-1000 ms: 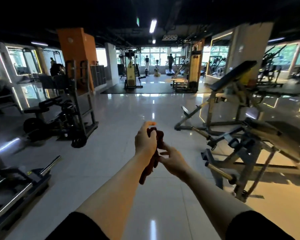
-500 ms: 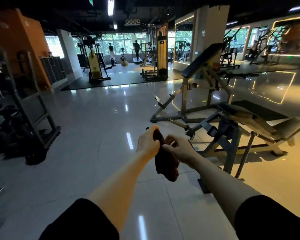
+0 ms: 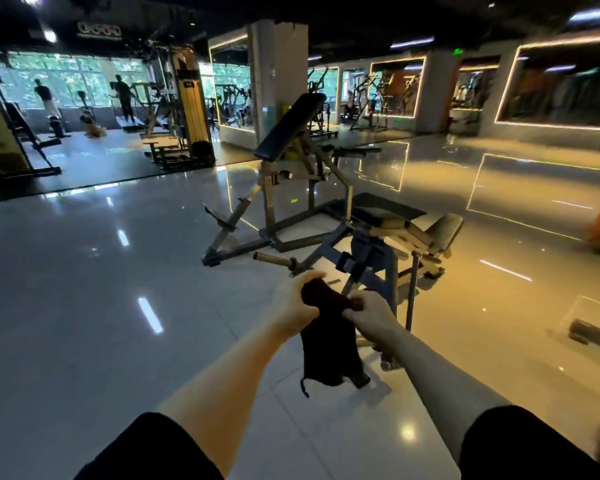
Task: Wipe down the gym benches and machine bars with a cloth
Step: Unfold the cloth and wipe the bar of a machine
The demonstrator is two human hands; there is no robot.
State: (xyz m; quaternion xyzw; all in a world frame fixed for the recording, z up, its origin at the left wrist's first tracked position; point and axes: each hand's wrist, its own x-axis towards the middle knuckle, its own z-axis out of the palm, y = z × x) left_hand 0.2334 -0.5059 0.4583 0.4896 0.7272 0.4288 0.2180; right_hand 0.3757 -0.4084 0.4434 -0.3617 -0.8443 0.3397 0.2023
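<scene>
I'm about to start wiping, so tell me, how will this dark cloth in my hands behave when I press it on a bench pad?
Probably floppy: the cloth hangs limp below the left hand and right hand gripping its top. It looks light, likely bunching or folding when pushed. A thin dangling strand at the bottom might snag on bars.

Since the earlier frames the cloth (image 3: 328, 344) has been drawn out from a bunch to hang open between left hand (image 3: 297, 303) and right hand (image 3: 369, 315).
</scene>
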